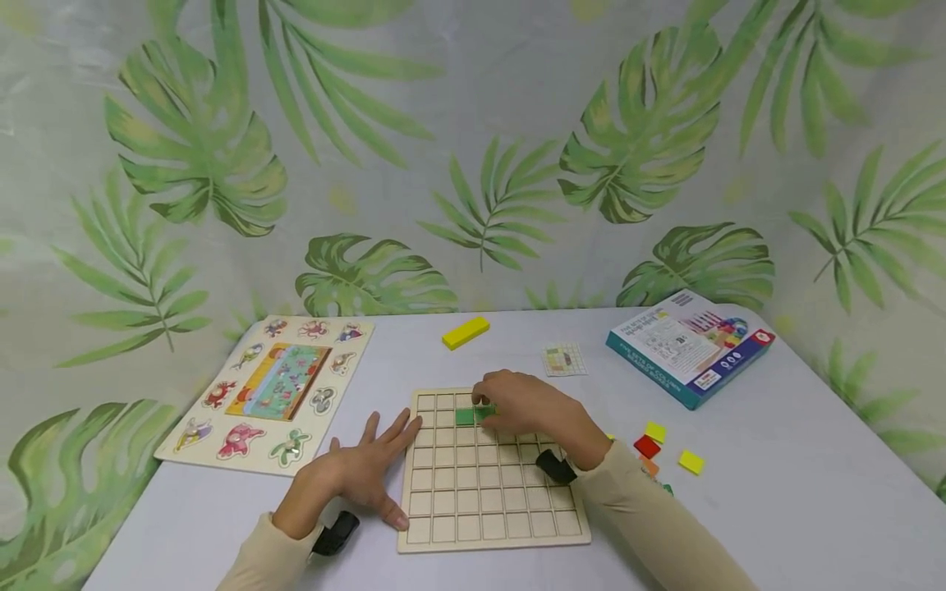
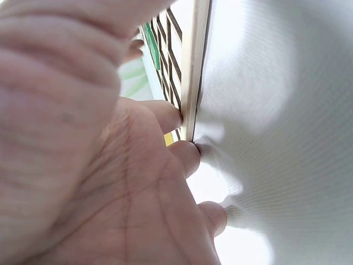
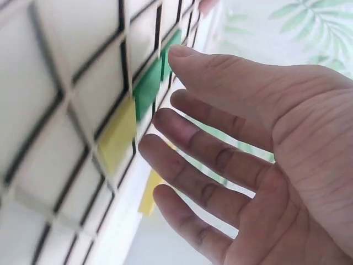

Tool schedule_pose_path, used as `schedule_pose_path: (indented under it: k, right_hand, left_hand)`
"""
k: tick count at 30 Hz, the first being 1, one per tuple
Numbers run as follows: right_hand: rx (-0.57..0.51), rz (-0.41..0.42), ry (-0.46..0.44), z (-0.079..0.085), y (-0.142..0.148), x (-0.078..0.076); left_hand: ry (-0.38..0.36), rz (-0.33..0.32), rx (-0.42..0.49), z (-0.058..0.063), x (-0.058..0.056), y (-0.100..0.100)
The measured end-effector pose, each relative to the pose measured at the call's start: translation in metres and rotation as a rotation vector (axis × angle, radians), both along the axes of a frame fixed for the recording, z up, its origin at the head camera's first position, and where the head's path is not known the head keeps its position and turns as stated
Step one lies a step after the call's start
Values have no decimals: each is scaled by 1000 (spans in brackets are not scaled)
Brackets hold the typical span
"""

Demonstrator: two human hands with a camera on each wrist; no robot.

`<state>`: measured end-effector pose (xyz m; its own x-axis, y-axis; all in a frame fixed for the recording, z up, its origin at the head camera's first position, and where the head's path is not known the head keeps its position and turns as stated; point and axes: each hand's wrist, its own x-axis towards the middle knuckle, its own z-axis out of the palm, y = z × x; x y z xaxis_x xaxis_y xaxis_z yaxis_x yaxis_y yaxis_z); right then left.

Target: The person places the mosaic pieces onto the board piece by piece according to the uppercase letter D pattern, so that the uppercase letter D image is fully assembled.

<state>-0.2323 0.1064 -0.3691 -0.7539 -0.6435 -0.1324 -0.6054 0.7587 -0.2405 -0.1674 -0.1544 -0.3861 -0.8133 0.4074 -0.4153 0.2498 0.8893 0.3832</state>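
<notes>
A wooden grid board lies on the table. Near its far edge, two green square tiles sit side by side in cells, with a yellow tile beside them in the right wrist view. My right hand is over these tiles. Its thumb tip is by a green tile, and the fingers bend loosely with nothing seen between them; whether the thumb touches the tile I cannot tell. My left hand rests with spread fingers at the board's left edge, thumb and fingertips against the frame.
Loose yellow, red, orange and green tiles lie right of the board, partly behind my right sleeve. An animal picture puzzle lies at left. Beyond the board are a yellow block, a small patterned card and a box.
</notes>
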Motion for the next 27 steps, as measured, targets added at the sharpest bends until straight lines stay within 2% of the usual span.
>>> schedule_pose_path:
  k: [9,15,27]
  right_hand:
    - [-87,31,-77,15,32,6]
    - [-59,33,-68,15,50,14]
    - [-143,77,-125,16,97,26]
  left_hand:
    - [-19,5,21,1,2,-1]
    - [-18,9,22,-4,1,-2]
    - [-15,-4,15,-5,-2,-2]
